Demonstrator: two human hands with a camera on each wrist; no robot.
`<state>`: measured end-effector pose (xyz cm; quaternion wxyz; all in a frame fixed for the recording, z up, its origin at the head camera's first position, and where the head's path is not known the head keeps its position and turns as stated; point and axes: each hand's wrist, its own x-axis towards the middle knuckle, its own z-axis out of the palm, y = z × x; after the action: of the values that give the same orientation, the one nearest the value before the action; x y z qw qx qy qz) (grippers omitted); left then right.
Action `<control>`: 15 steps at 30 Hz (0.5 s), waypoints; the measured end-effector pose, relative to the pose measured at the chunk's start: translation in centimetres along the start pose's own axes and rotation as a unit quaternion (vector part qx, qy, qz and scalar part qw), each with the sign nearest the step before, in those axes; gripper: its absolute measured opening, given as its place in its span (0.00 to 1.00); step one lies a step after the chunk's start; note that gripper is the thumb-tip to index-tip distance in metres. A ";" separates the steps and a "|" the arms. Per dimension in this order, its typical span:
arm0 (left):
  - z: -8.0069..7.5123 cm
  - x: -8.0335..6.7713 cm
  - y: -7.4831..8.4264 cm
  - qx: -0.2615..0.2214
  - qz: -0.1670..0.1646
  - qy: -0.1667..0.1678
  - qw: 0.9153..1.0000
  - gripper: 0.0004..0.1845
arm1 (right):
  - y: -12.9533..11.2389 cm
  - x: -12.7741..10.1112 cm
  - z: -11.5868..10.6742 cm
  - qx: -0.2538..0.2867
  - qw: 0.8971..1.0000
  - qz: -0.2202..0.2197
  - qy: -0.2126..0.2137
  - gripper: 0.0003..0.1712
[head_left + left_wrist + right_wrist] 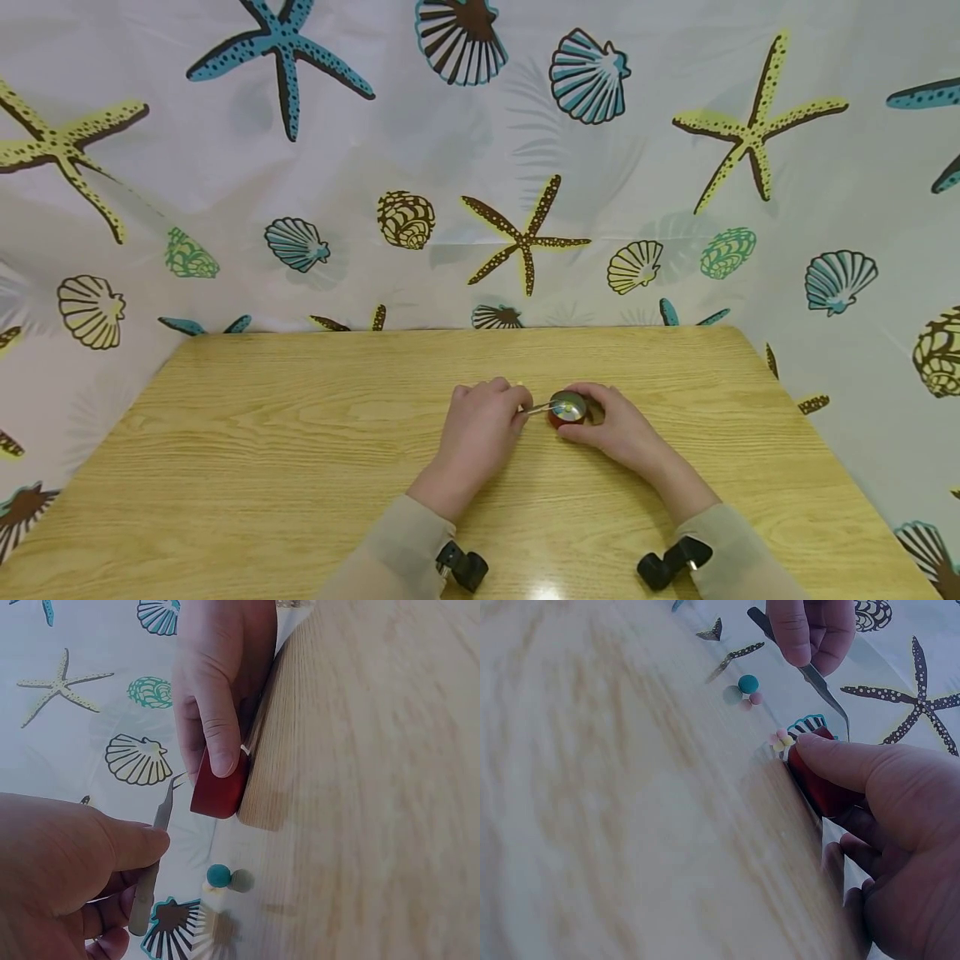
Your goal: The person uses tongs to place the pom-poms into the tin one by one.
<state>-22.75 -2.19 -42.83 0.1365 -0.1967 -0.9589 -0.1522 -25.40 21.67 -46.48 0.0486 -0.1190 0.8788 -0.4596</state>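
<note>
My left hand [483, 425] pinches metal tweezers [154, 870] between thumb and fingers. Their bent tips reach over the rim of a small red bowl [556, 420] with a shiny metal inside. Thumb and fingers of my right hand [618, 425] grip that bowl from the right, and its red wall [821, 780] shows past the thumb in the right wrist view. Colourful small bits, yellow among them, show inside the bowl. Near it on the table are a teal ball [748, 684], a pink ball [755, 698] and a small yellow ball [788, 741].
The wooden table [300, 433] stretches out on both sides of the hands. Behind and beside it hangs a white cloth [465, 167] printed with starfish and shells. Black wrist cameras [461, 567] sit at both sleeves.
</note>
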 end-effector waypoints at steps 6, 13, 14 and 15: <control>-0.2 -0.2 -0.4 0.001 0.000 0.012 1.000 0.04 | 0.2 0.0 0.2 0.001 1.000 -0.004 -0.002 0.36; -1.1 -0.7 -1.4 0.002 -0.002 0.027 1.000 0.05 | 0.1 -0.1 0.1 -0.008 1.000 -0.007 0.000 0.37; -1.2 -0.8 -1.6 0.002 -0.002 0.029 1.000 0.05 | 0.1 -0.1 0.0 -0.009 1.000 -0.007 0.000 0.37; -1.3 -1.0 -1.8 0.004 -0.003 0.031 0.999 0.05 | 0.1 -0.1 0.0 -0.010 1.000 -0.005 -0.001 0.37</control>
<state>-22.37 -4.53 -42.35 0.1668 -0.1883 -0.9553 -0.1552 -25.31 21.72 -46.53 0.0456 -0.1246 0.8827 -0.4508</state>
